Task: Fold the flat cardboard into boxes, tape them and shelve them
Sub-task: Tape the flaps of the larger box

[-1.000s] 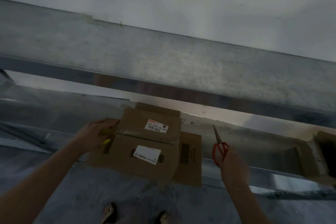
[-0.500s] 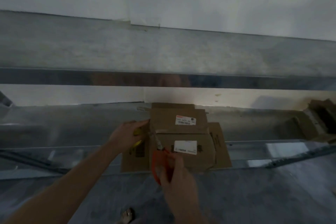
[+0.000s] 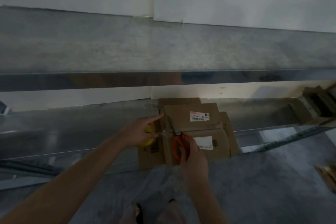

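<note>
A brown cardboard box [image 3: 192,114] with two white labels sits on flat cardboard [image 3: 151,156] on the lower metal shelf [image 3: 72,132]. Clear tape runs along its closed top flaps. My left hand [image 3: 141,133] holds a yellow tape roll [image 3: 148,130] at the box's left side, index finger stretched to the box corner. A strip of tape stretches from the roll to the box. My right hand [image 3: 193,158] grips orange-handled scissors [image 3: 177,143], whose blades sit at that strip by the box's left edge.
An upper metal shelf [image 3: 163,51] spans the view above, against a white wall. Another cardboard box [image 3: 312,107] lies at the far right of the lower shelf. More cardboard [image 3: 327,174] shows at the right edge over the grey floor. My feet are below.
My right hand swung the scissors from the right of the box over to its left edge, at the tape. The left hand stayed by the box with the roll.
</note>
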